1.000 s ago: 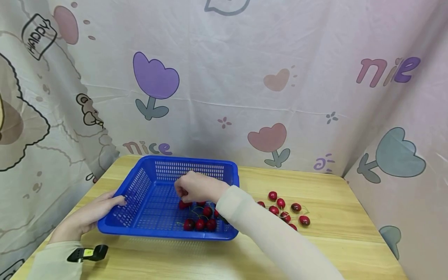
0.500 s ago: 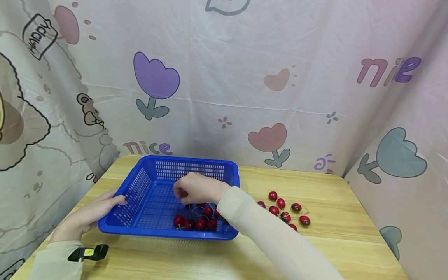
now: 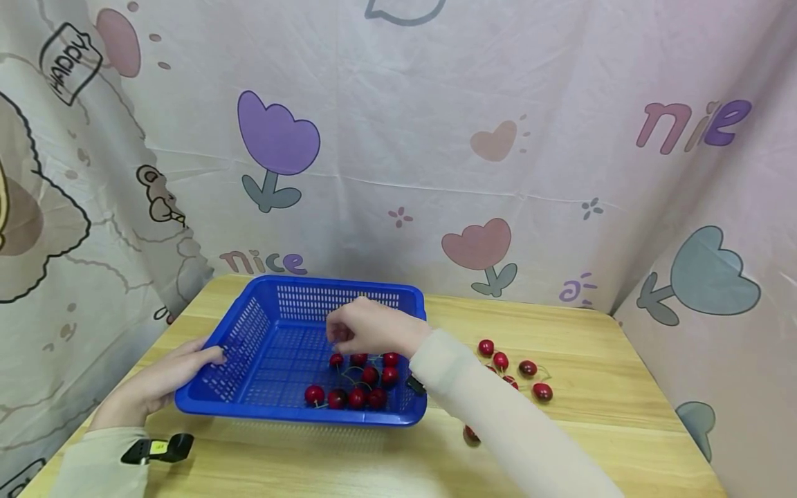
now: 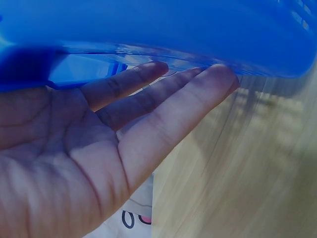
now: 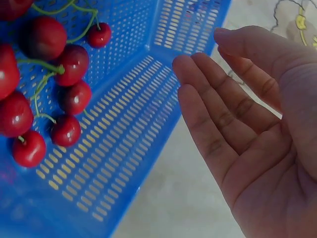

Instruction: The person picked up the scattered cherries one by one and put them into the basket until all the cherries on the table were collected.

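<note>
In the head view, my left hand (image 3: 171, 377) grips the left side of a blue plastic basket (image 3: 299, 416), thumb over the rim. The left wrist view shows those fingers (image 4: 173, 111) extended against the basket's underside. My right hand (image 3: 367, 326) hovers over the right part of the basket, palm down. In the right wrist view its fingers (image 5: 203, 106) are loosely bent, with nothing between them and the thumb. Below it, several red cherries (image 3: 357, 397), some with green stems, lie in the basket's right half. One cherry (image 3: 314, 395) sits leftmost in the front row.
More loose cherries (image 3: 527, 369) lie on the wooden table (image 3: 585, 429) right of the basket, partly hidden by the right sleeve (image 3: 498, 415). A single cherry (image 3: 471, 434) shows beside that sleeve, nearer the front. A patterned curtain (image 3: 386, 173) hangs behind the table.
A cherry under my right hand was let go and now lies at the front of the basket. My right hand then moved slightly right and up. The left hand stays put.
</note>
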